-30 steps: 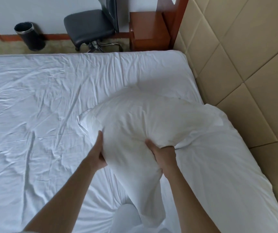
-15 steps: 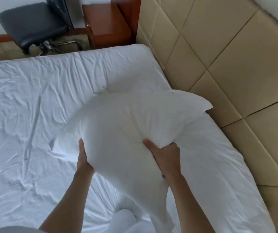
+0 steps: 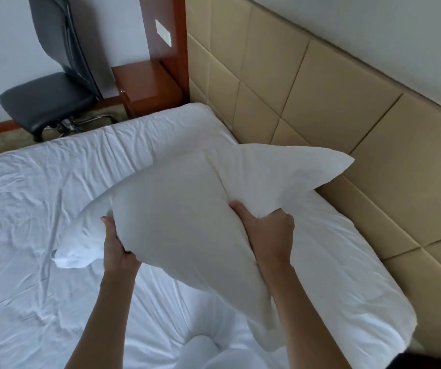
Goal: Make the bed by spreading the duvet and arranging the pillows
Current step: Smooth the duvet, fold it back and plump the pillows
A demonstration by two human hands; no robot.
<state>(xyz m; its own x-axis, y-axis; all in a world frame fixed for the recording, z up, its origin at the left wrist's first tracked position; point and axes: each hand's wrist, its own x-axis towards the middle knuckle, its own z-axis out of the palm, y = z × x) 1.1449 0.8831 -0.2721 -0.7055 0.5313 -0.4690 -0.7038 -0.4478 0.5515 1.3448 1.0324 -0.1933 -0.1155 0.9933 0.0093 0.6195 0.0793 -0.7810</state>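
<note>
I have the plump white fabric pillow (image 3: 187, 209) lifted between both hands, clear of the bed. My left hand (image 3: 118, 247) grips its lower left edge, thumb up along the near face and fingers curled out of sight behind the fabric. My right hand (image 3: 267, 235) is clamped on a bunched fold near the pillow's right side, thumb pressed into the front and the loose cloth gathered over my knuckles. From that grip a pointed corner of the pillowcase sticks out up and to the right, toward the tan padded headboard of square panels (image 3: 334, 107). Another limp corner hangs down just left of my left hand.

Under my hands and stretching away to the left lies the wrinkled white bedsheet (image 3: 27, 222) covering the mattress. To the right of my right hand, a long white bulk (image 3: 347, 262) runs along the foot of the headboard; I cannot tell whether it is a second pillow or the mattress edge.

Well beyond my hands, past the far edge of the bed, a reddish-brown wooden nightstand (image 3: 147, 86) stands against the headboard's end, and left of it a black padded office chair (image 3: 51, 91) sits on the carpet.
</note>
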